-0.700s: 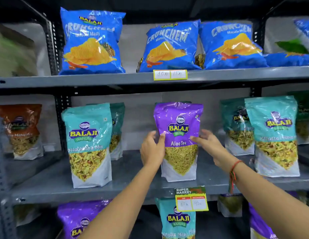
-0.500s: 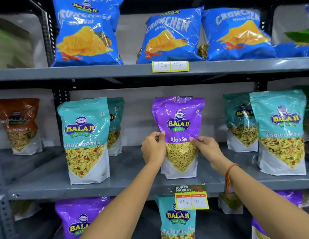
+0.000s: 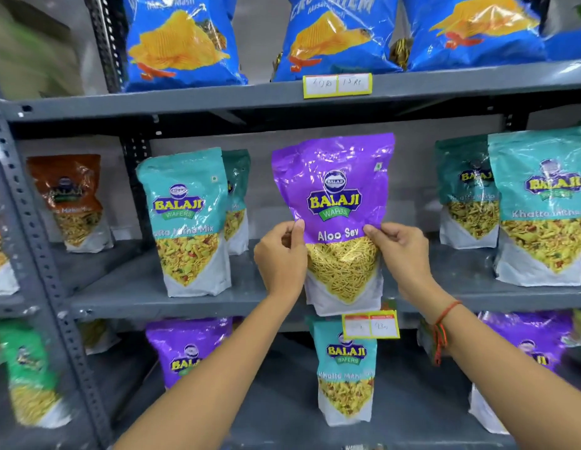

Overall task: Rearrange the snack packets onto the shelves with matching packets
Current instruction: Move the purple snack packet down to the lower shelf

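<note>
Glossy purple Aloo Sev pouch [image 3: 333, 203] pinched by left hand [image 3: 281, 258] and right hand [image 3: 401, 254].

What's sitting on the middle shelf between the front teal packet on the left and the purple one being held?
In the head view, bare grey middle shelf separates the front teal packet from the purple packet; another teal packet stands further back.

glossy purple aloo sev pouch [image 3: 334, 190]: purple upper half, yellow lettering on a blue logo panel, green band beneath, white base, clear window showing pale yellow strands. teal khatta mitha mix pouch [image 3: 184, 203] on the grey metal middle shelf [image 3: 127, 290]: teal top, white base, window of yellow mix with red and green flecks. three blue crunchem crisp bags [image 3: 182, 37] above: blue ground, orange-yellow ridged crisp print, white lettering. brown-orange pouch [image 3: 68, 196] at far left. yellow-bordered white price tag [image 3: 337, 84] on the upper shelf edge. thin red thread bracelet [image 3: 445, 315] at the right wrist
</note>
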`<action>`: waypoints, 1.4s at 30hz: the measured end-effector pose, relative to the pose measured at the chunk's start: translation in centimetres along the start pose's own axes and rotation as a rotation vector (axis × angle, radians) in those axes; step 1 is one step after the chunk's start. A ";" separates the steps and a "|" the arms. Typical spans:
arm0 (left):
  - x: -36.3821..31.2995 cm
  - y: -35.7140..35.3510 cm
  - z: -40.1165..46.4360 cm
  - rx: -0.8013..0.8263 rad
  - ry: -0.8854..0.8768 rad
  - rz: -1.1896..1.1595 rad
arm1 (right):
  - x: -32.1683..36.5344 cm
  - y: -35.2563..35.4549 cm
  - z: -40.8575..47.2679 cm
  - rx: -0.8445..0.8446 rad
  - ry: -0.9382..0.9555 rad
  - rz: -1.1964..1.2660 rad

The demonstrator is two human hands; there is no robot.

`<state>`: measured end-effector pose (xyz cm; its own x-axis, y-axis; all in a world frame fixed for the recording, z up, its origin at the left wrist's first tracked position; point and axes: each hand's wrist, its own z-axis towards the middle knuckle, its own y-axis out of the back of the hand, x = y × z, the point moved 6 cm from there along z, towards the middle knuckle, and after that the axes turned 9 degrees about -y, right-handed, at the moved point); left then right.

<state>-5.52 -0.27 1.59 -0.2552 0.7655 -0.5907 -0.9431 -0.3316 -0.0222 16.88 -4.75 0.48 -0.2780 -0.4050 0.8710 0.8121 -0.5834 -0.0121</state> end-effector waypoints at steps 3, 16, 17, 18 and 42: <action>-0.9 3.4 -1.8 -0.028 -0.012 -0.043 | 0.4 -0.6 -3.5 0.034 -0.033 0.074; 7.9 15.9 -17.0 0.072 0.164 0.120 | -12.7 -6.2 -19.2 0.383 -0.382 0.099; 9.3 16.1 -17.8 0.096 0.190 0.149 | -14.1 -6.9 -19.7 0.393 -0.414 0.080; 10.7 16.2 -18.4 0.118 0.221 0.180 | -15.6 -7.5 -20.0 0.397 -0.451 0.075; 27.6 10.0 -20.6 0.116 0.549 0.425 | -30.9 -15.0 -15.9 0.368 -0.512 -0.312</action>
<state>-17.62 6.16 -31.58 -0.4910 0.1836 -0.8516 -0.8101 -0.4556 0.3689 5.08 5.31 -34.04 -0.3228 0.1779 0.9296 0.8797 -0.3059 0.3641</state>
